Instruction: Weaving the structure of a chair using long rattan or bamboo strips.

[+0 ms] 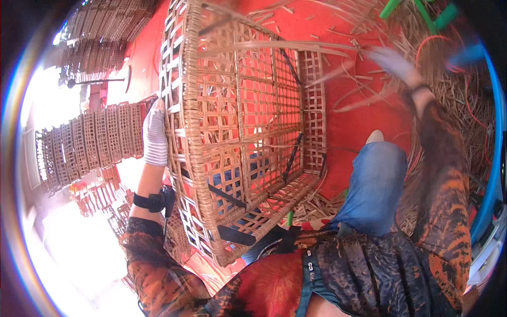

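A large open-weave rectangular basket [257, 140] of brown strips over a frame stands tilted in front of me. My left hand [155, 138], in a striped whitish glove, grips the outer left side near its thick wrapped rim [193, 105]. Its fingertips are partly hidden at the weave. To the right, my gloved right hand [393, 64] is stretched out away from the basket and smeared by motion. A long pale strip [285, 46] runs from the basket toward that hand; whether the fingers hold it is unclear. Dark bands [292, 158] cross parts of the frame.
Loose strips [454, 100] lie heaped at the right on the red floor [359, 127], with short scraps scattered at the far side. Stacked woven panels [97, 138] stand at the left. Green legs [422, 13] show at far right, a blue curved edge [494, 158] below. My jeans-clad knee [376, 182] is close by.
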The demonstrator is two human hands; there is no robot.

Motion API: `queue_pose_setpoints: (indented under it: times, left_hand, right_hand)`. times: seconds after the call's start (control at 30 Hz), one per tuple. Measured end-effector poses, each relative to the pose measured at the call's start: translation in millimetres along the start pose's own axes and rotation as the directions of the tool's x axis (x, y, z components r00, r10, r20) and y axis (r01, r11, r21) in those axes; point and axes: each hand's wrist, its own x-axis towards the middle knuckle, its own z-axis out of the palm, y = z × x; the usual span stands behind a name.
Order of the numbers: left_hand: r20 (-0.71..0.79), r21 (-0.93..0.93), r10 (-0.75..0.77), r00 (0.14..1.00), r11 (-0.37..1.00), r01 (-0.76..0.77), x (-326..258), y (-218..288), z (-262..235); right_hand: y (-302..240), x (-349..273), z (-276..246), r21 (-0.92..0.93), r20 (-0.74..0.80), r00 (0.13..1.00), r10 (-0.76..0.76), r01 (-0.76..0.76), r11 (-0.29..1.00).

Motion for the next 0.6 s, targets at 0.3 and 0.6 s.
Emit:
queue_pose_setpoints:
  times: [0.3, 0.6]
  left_hand:
    - [0.054, -0.047, -0.087, 0.995, 0.995, 0.090, 7, -8, -13]
    - [-0.012, 0.005, -0.013, 1.000, 1.000, 0.014, 9, -8, 9]
  right_hand:
    - [349, -255, -75, 0.252, -0.251, 0.759, 0.600, -0.547, 0.798]
    - [62, -143, -64, -0.684, -0.580, 0.810, -0.092, -0.422, 0.595]
